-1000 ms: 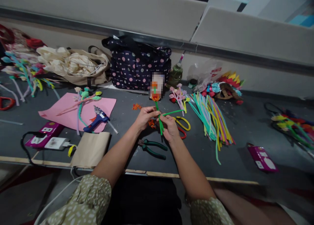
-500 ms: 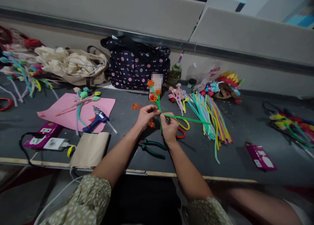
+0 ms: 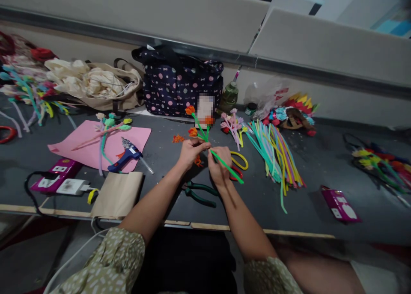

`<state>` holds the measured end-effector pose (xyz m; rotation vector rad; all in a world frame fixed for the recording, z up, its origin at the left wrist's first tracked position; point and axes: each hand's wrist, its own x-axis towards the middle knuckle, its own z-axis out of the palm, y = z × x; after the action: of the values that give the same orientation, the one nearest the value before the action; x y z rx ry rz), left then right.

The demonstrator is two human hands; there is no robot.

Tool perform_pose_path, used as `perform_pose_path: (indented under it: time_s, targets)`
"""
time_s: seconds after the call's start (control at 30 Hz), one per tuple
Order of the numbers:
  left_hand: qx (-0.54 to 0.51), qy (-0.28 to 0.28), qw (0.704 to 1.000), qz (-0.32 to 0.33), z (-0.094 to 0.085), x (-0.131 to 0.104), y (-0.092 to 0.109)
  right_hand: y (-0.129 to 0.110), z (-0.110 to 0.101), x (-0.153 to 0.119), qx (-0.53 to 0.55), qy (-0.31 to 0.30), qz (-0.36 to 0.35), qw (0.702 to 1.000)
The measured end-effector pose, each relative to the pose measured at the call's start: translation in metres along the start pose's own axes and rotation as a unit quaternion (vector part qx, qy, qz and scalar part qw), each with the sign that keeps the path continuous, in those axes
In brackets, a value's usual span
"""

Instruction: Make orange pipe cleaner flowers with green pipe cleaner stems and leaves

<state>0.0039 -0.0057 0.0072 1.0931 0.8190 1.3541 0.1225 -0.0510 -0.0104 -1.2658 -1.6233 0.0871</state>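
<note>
Workplace viewed from the head. A pale panelled wall point(image 3: 96, 11) with a dark metal ledge closes the rear; before it runs a dark grey worktop point(image 3: 308, 157), scuffed and flecked, with a light edging along the near side. Against the wall stand a navy patterned bag point(image 3: 180, 88) and, to its left, a canvas bag point(image 3: 130, 102). Nearer lie a pink sheet point(image 3: 73, 135) bearing a glue gun point(image 3: 130, 150), a sheaf of coloured pipe cleaners point(image 3: 282, 157), and pliers point(image 3: 202, 200) with dark green handles.

Centre: the left hand point(image 3: 189, 155) has its grip pinched on the green stems point(image 3: 199, 126) of a small spray, held above the worktop in front of the navy bag. The right hand point(image 3: 218, 170) meets it, fingers together at the base of a loose green strand point(image 3: 227, 167); its inner contact is partly hidden. Compared with half a second earlier, the strand has swung from pointing rightward to slanting down across the right hand, and the orange flower heads point(image 3: 192, 132) stand farther apart. This suggests that the strand is being turned about the joined stems.
</note>
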Motion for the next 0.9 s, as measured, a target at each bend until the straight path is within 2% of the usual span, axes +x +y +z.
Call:
perform_pose_path:
  time_s: [0.2, 0.37, 0.47, 0.6, 0.77, 0.9]
  targets:
    - [-0.008, -0.014, 1.0, -0.02, -0.002, 0.0, 0.005, -0.006, 0.002, 0.003, 0.138, 0.03, 0.1, 0.985]
    - [-0.011, -0.029, 0.999, -0.023, -0.006, 0.002, 0.003, -0.009, 0.002, 0.007, 0.254, 0.013, 0.205, 0.945]
    - [-0.023, -0.043, 0.998, -0.031, -0.008, 0.003, 0.002, -0.009, 0.003, 0.009, 0.343, -0.002, 0.25, 0.905]
    - [-0.047, -0.055, 0.996, -0.052, -0.009, 0.001, 0.002, -0.01, 0.005, 0.011, 0.445, -0.006, 0.314, 0.838]
    - [-0.068, -0.058, 0.993, -0.073, -0.009, 0.0, 0.001, -0.01, 0.003, 0.014, 0.517, -0.046, 0.393, 0.758]
    - [-0.076, -0.073, 0.99, -0.09, -0.01, -0.001, 0.001, -0.008, 0.001, 0.013, 0.552, -0.083, 0.424, 0.713]
